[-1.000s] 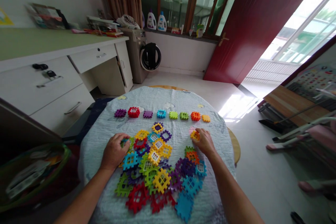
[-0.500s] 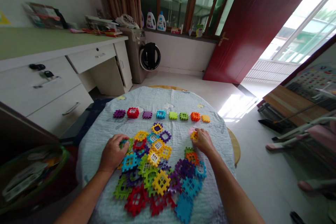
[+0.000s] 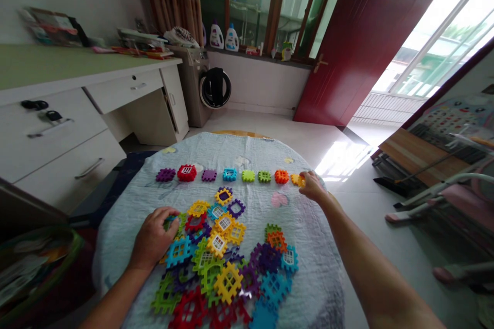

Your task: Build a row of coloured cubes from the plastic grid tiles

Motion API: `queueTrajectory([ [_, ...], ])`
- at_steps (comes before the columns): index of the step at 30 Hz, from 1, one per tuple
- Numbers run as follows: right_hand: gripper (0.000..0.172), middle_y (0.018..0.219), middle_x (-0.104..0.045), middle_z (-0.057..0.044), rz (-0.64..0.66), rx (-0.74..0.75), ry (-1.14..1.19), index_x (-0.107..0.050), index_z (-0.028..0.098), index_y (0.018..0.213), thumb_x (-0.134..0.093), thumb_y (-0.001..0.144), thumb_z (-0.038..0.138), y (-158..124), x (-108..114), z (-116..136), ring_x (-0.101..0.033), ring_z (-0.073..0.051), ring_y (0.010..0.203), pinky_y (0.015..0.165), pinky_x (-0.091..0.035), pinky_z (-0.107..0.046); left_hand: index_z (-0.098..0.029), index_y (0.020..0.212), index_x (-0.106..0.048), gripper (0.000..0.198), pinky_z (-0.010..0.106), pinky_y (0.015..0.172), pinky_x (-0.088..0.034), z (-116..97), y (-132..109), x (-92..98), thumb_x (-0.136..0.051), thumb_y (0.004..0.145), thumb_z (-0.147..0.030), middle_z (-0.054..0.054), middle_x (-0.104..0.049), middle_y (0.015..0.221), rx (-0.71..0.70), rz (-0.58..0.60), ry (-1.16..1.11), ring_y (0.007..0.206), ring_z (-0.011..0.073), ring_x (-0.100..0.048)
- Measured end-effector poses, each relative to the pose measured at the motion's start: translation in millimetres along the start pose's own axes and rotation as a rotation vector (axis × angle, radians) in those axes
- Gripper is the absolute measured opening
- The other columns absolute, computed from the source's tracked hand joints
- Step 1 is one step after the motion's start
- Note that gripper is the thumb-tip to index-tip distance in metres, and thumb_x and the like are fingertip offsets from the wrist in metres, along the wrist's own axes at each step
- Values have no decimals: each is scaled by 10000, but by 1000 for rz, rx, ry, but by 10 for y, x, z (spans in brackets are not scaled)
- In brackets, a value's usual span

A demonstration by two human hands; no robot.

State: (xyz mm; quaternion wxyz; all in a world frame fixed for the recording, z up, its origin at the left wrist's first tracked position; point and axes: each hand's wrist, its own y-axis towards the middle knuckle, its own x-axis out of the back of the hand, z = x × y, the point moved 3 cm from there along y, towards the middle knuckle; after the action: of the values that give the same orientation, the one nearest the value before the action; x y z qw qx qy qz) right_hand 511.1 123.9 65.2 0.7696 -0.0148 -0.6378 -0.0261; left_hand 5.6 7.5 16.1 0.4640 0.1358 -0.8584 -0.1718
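My right hand (image 3: 312, 186) reaches to the far right of the table, its fingers closed on a yellow building block (image 3: 296, 180) at the end of a row. My left hand (image 3: 156, 236) lies at the left side of a loose heap of interlocking blocks. Its fingers curl around a green block (image 3: 180, 222), partly hidden by the hand. Nearby in the heap are a blue window block (image 3: 179, 252), a red block (image 3: 196, 222) and a yellow block (image 3: 228, 281).
The row also holds an orange block (image 3: 281, 176), a green block (image 3: 264, 176), a blue block (image 3: 229, 174) and a red block (image 3: 187, 172). A pale patterned cloth (image 3: 309, 247) covers the round table. Left stands a white desk (image 3: 127, 87); behind is a washing machine (image 3: 193, 87).
My right hand has moved away and right, carrying a yellow block from beside the heap to the row's end. My left hand has stayed at the heap. The view has shifted slightly.
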Motion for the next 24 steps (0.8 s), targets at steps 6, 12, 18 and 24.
queueTrajectory([
  [6,516,1123,-552,-76,35,66,-14,-598,189,1149,-704,644,169,340,-92,-38,-529,-181,961,869,-396,-273,-223,832,-615,176,367,919,-477,-2,1,6,-503,775,-345,64,-667,922,6,-10,9,937,234,-618],
  [12,625,1141,-563,-68,98,138,-39,-610,200,1176,-766,571,169,551,-156,-66,-534,-207,1017,899,-388,-295,-218,847,-613,175,378,943,-469,12,-7,-4,-501,776,-332,71,-668,946,21,-6,12,963,236,-612],
  [18,598,1195,-585,-91,143,185,-50,-618,198,1195,-688,607,116,548,-250,-72,-553,-225,1067,951,-373,-299,-221,846,-613,181,384,934,-475,18,-12,-9,-503,781,-349,74,-668,945,22,-2,14,959,239,-615],
  [24,613,1255,-577,-101,144,193,-40,-602,206,1234,-634,630,104,501,-268,-69,-544,-236,1120,987,-362,-308,-223,846,-616,180,387,948,-472,14,-13,-4,-500,777,-342,72,-669,958,30,-4,20,967,241,-617],
])
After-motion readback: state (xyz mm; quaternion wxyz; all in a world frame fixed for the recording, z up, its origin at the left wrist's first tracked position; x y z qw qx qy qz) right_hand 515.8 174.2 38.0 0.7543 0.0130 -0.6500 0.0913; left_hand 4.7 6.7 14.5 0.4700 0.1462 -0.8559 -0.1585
